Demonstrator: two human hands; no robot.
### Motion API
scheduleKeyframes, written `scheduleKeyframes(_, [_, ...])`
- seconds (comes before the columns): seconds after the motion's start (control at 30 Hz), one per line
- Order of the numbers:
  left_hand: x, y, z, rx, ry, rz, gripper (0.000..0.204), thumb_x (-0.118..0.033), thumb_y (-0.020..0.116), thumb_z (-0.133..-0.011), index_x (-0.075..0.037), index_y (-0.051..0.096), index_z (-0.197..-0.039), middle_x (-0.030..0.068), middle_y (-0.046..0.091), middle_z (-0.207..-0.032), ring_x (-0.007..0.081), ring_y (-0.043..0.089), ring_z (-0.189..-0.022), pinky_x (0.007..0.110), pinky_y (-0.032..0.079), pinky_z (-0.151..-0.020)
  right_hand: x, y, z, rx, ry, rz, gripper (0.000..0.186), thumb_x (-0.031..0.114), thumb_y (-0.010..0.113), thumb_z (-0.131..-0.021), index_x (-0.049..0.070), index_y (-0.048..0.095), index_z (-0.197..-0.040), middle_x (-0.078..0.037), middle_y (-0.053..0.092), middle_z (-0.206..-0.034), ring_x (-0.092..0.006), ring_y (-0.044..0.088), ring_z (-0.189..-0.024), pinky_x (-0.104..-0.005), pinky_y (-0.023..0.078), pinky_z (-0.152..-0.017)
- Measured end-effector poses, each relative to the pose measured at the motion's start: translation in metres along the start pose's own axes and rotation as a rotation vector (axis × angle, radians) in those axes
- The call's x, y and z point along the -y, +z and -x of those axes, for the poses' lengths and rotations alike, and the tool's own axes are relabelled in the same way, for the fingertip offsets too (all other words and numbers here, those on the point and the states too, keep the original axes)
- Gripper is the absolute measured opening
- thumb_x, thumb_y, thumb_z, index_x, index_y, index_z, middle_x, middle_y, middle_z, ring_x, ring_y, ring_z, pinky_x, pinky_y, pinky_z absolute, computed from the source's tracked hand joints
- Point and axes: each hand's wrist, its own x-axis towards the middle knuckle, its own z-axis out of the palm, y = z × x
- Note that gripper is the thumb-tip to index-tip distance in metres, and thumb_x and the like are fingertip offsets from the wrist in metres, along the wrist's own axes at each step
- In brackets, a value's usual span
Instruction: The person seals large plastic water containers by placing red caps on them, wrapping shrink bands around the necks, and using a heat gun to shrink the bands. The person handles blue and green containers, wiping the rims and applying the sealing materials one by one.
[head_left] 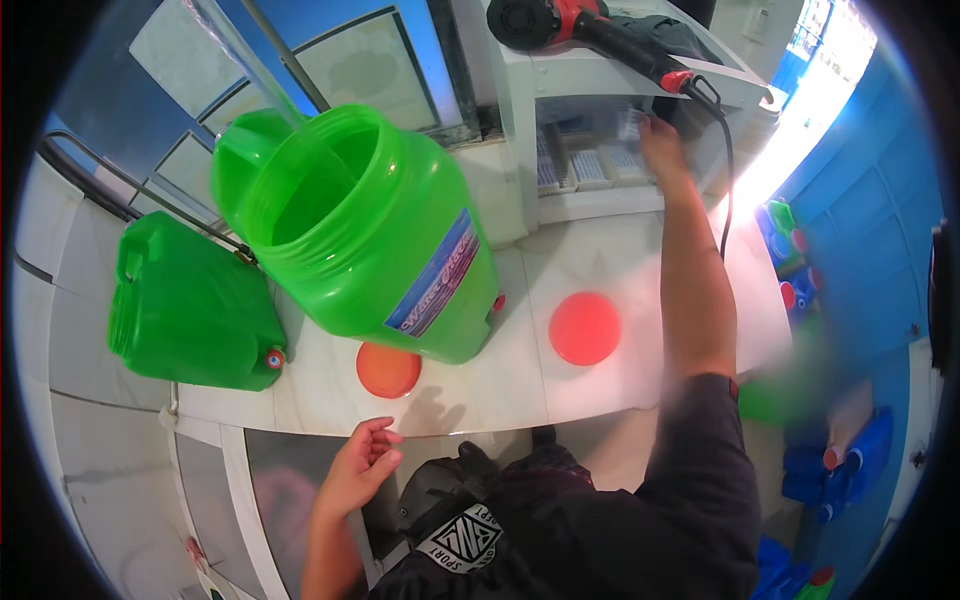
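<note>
My right hand (pixel 662 150) reaches to the front of a white cabinet (pixel 600 205), its fingers closed by a pale, see-through patch; what they hold is not clear. Behind that, several small boxes (pixel 590 168) stand inside. My left hand (pixel 358 468), fingers apart and holding nothing, hovers at the near counter edge. Just beyond it lies an orange-red round lid (pixel 388 369). A large green water container (pixel 400 250) stands uncapped behind this lid, a clear hose or tube (pixel 245 60) above its mouth. Another red lid (pixel 585 328) lies on the counter, left of my right forearm.
On the left a second green container (pixel 195 310) with a small red tap stands on the white counter (pixel 500 395). A black and red heat-gun-like power tool (pixel 600 40) rests on the cabinet top, its cord hanging by my right arm. Blue jugs (pixel 840 465) sit at right.
</note>
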Motion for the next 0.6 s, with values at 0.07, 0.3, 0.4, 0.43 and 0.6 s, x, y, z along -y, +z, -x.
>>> scheduleKeyframes(0.07, [-0.013, 0.006, -0.011, 0.051, 0.088, -0.029, 0.049, -0.009, 0.066, -0.098, -0.004, 0.045, -0.143, 0.0058, 0.059, -0.121, 0.0101, 0.056, -0.098, 0.026, 0.049, -0.089, 0.031, -0.010, 0.066, 0.134, 0.084, -0.327, 0.042, 0.040, 0.052, -0.106, 0.004, 0.064, -0.125, -0.005, 0.067, -0.104, -0.0152, 0.064, -0.085, -0.0317, 0.051, -0.079])
scheduleKeyframes(0.3, [-0.049, 0.061, -0.059, 0.214, 0.191, 0.304, 0.047, -0.015, 0.061, -0.103, 0.000, 0.043, -0.143, 0.0110, 0.061, -0.122, 0.0133, 0.060, -0.105, 0.030, 0.052, -0.089, 0.106, 0.004, 0.319, 0.683, 0.374, -0.801, 0.039, 0.041, 0.046, -0.110, 0.006, 0.057, -0.123, 0.000, 0.059, -0.098, -0.0092, 0.057, -0.087, -0.0278, 0.050, -0.077])
scheduleKeyframes(0.4, [-0.057, 0.084, -0.066, 0.240, 0.070, 0.505, 0.046, -0.014, 0.064, -0.101, 0.003, 0.046, -0.139, 0.0107, 0.067, -0.113, 0.0114, 0.064, -0.096, 0.028, 0.054, -0.083, 0.120, 0.013, 0.376, 0.708, 0.183, -0.631, 0.039, 0.041, 0.045, -0.110, 0.005, 0.056, -0.117, -0.001, 0.059, -0.097, -0.0085, 0.056, -0.087, -0.0277, 0.049, -0.076])
scheduleKeyframes(0.43, [-0.059, 0.088, -0.066, 0.200, 0.064, 0.428, 0.045, -0.014, 0.066, -0.100, 0.004, 0.047, -0.137, 0.0096, 0.068, -0.107, 0.0110, 0.064, -0.092, 0.027, 0.054, -0.081, 0.121, 0.012, 0.387, 0.658, 0.164, -0.538, 0.037, 0.039, 0.046, -0.110, 0.004, 0.056, -0.115, -0.001, 0.060, -0.095, -0.0085, 0.056, -0.085, -0.0274, 0.049, -0.075])
scheduleKeyframes(0.6, [-0.062, 0.095, -0.061, 0.065, 0.237, 0.301, 0.040, -0.010, 0.070, -0.097, 0.006, 0.051, -0.128, 0.0058, 0.072, -0.087, 0.0096, 0.065, -0.075, 0.023, 0.052, -0.071, 0.120, 0.004, 0.413, 0.521, 0.035, -0.505, 0.023, 0.025, 0.058, -0.107, 0.002, 0.056, -0.109, -0.001, 0.061, -0.088, -0.0085, 0.057, -0.078, -0.0270, 0.048, -0.070])
